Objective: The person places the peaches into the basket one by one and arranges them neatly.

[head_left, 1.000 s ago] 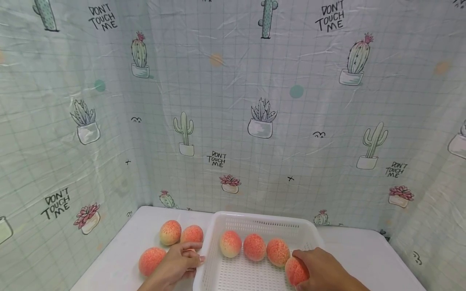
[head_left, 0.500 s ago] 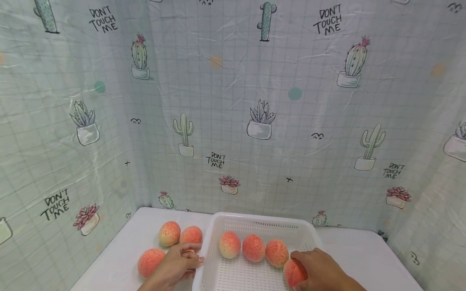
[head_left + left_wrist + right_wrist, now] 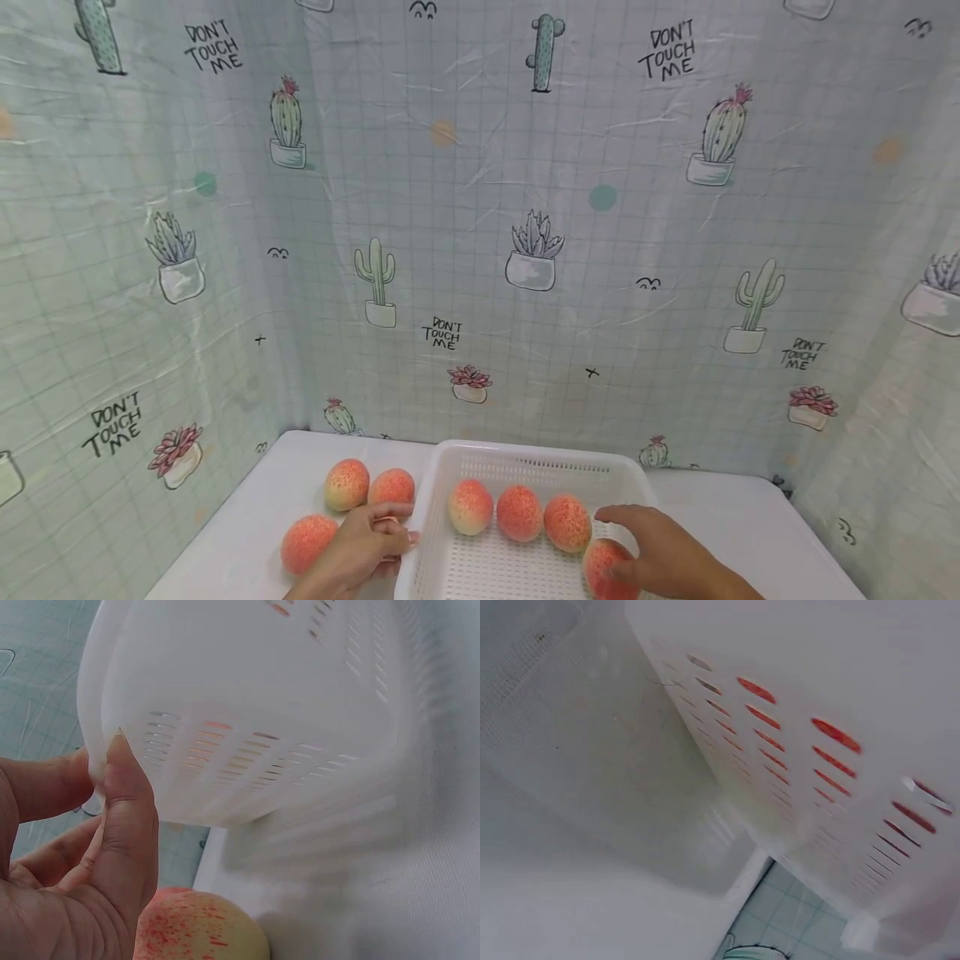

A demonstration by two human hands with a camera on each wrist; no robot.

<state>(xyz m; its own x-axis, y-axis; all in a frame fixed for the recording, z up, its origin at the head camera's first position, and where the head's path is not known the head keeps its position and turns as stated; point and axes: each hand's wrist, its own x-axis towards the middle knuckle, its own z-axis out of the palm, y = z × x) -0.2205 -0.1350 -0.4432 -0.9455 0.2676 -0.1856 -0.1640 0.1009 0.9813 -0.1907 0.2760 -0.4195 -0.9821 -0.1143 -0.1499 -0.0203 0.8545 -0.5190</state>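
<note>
A white slotted plastic basket [image 3: 525,448] stands on the table, with several peaches inside. My left hand [image 3: 360,546] pinches its left rim; in the left wrist view the thumb [image 3: 126,802] presses the outer side of that rim. My right hand [image 3: 660,546] is over the basket's right side, its fingers spread apart beside the rightmost peach [image 3: 606,567]. The thumb overlaps that peach; contact is unclear. To its left lie a red-orange peach [image 3: 567,523], a redder one [image 3: 519,513] and a yellow-pink one [image 3: 471,507]. The right wrist view shows only the basket's outer wall [image 3: 780,645].
Left of the basket on the white table [image 3: 247,517] lie a yellow-red peach [image 3: 347,485], a pinker one [image 3: 392,488] and another [image 3: 309,543] beside my left wrist. A cactus-printed curtain [image 3: 480,208] surrounds the table at back and sides.
My right hand has let go of the rightmost peach; its fingers have spread and lifted off it. The peach rests in the basket. My left hand keeps its place at the rim.
</note>
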